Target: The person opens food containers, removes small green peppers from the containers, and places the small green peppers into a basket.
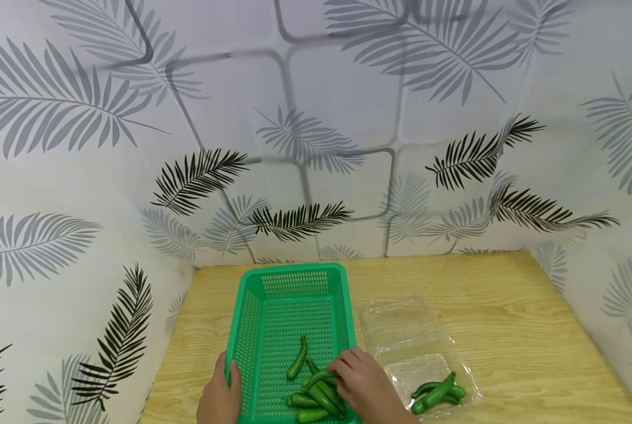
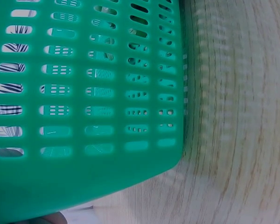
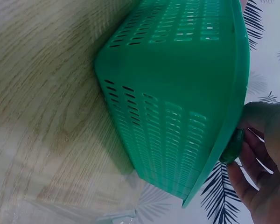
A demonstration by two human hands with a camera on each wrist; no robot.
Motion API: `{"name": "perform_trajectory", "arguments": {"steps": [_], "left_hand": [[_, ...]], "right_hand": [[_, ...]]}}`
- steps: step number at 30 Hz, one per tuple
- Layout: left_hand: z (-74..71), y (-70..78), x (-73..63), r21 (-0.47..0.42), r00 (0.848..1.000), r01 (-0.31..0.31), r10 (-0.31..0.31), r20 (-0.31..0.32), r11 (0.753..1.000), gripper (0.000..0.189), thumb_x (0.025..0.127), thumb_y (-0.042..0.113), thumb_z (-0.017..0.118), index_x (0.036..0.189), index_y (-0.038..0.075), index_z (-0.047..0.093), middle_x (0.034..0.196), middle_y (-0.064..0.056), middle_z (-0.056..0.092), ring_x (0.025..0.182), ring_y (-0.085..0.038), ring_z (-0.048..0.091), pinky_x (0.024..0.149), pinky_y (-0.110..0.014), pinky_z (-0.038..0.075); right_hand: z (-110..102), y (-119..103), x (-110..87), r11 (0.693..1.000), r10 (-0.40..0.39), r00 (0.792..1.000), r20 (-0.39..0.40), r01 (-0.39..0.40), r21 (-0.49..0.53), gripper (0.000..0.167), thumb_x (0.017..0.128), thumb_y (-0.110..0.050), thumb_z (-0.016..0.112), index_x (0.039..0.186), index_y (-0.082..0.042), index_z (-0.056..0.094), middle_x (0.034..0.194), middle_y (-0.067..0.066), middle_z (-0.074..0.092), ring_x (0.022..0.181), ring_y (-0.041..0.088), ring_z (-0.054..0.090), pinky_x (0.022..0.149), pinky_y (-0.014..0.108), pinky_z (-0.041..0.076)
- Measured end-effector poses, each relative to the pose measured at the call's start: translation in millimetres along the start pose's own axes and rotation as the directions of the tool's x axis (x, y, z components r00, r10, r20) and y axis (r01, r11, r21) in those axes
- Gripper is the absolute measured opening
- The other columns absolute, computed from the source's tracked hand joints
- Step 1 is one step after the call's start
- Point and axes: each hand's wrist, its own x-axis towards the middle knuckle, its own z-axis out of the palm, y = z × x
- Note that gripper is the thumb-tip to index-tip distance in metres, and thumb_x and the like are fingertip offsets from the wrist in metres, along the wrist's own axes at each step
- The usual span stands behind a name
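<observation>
A green slotted plastic basket [image 1: 293,268] stands on the table. My left hand [image 1: 220,393] grips its left rim, thumb over the edge. My right hand [image 1: 367,383], at the right rim, holds a green pepper [image 3: 233,146] between thumb and fingers. Below that hand, several green peppers [image 1: 323,396] lie heaped at the basket's near end, and one curved pepper [image 1: 297,360] lies apart, farther in. In the left wrist view the basket wall [image 2: 84,172] hides most of the left hand.
Right of the basket lies an opened clear plastic clamshell box [image 1: 400,321], with a few green peppers [image 1: 434,396] in its near half. The wood-grain table [image 1: 512,330] meets leaf-patterned walls [image 1: 342,106] at the back and sides.
</observation>
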Motion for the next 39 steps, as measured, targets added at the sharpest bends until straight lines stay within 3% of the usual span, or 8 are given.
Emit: {"name": "perform_trajectory", "arguments": {"steps": [17, 39], "left_hand": [[-1.8, 1.4, -0.4, -0.004, 1.000, -0.007, 0.007, -0.003, 1.000, 0.055, 0.099, 0.048, 0.028, 0.141, 0.013, 0.033, 0.062, -0.002, 0.059, 0.043, -0.016, 0.052, 0.038, -0.033, 0.039], [-1.3, 0.9, -0.9, 0.024, 1.000, -0.004, 0.005, -0.014, 1.000, 0.056, 0.099, 0.048, 0.028, 0.141, 0.012, 0.033, 0.069, -0.008, 0.062, 0.046, -0.018, 0.053, 0.039, -0.034, 0.038]], "right_hand": [[17, -5, -3.6, 1.000, -0.018, 1.000, 0.013, 0.019, -0.020, 0.024, 0.068, -0.004, 0.074, 0.086, -0.017, 0.065, 0.085, -0.008, 0.056, 0.078, 0.011, 0.053, 0.070, 0.024, 0.044], [23, -4, -10.3, 0.998, 0.038, 0.987, 0.155, -0.029, -0.061, 0.022, 0.069, -0.014, 0.078, 0.087, -0.020, 0.067, 0.085, -0.009, 0.059, 0.082, 0.011, 0.054, 0.068, 0.028, 0.041]]}}
